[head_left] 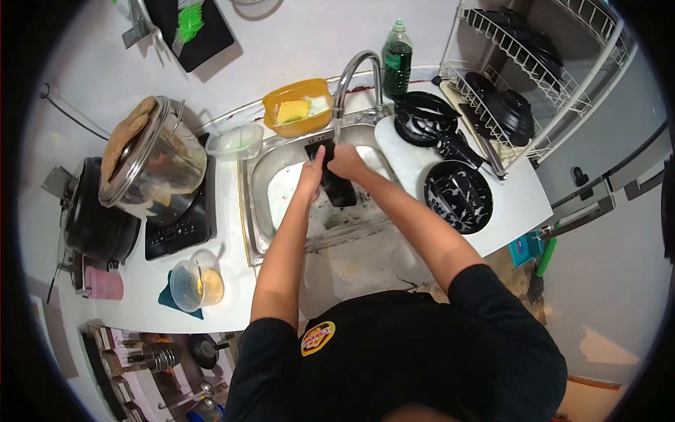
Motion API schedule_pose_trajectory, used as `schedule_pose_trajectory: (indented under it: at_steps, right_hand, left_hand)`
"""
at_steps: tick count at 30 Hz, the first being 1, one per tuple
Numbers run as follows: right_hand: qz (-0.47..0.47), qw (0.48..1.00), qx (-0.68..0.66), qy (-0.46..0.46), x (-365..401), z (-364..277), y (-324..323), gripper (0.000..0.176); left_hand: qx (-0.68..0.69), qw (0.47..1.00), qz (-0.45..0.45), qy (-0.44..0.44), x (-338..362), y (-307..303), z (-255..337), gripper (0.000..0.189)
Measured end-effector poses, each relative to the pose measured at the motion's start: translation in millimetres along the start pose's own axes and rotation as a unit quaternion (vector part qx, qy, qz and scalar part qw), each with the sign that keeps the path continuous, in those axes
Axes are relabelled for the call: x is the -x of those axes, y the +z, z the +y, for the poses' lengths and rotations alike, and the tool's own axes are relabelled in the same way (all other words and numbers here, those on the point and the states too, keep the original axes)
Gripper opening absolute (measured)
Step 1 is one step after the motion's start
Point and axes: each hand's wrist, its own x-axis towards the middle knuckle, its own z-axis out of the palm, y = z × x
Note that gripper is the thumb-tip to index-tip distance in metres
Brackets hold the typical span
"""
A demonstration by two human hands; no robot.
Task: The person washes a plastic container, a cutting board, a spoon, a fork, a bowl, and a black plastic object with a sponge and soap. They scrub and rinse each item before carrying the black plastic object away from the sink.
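Centre frame: a black dish (pixel 341 191) is held over the sink (pixel 261 184), under the tap (pixel 355 67), so water runs off it. It is gripped by the left hand (pixel 311 172) and the right hand (pixel 346 162), fingers wrapped on its edges.

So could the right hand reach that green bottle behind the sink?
Probably yes: the bottle stands just behind the sink, right of the tap, with nothing between. But the right hand now grips a black dish together with the left hand.
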Motion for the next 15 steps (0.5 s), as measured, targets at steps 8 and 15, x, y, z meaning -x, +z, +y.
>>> schedule_pose_trajectory:
  at_steps: [8,15]
  right_hand:
    - [0.044,0.954,0.242,-0.170,-13.8,-39.8,-65.0,0.021]
    - [-0.126,0.986,0.034,-0.102,5.6,-14.9,-95.4,0.036]
  left_hand:
    - [-0.337,0.915,-0.066,0.210,-10.1,19.6,13.6,0.036]
    - [-0.520,0.772,-0.220,0.292,-26.2,45.9,49.7,0.035]
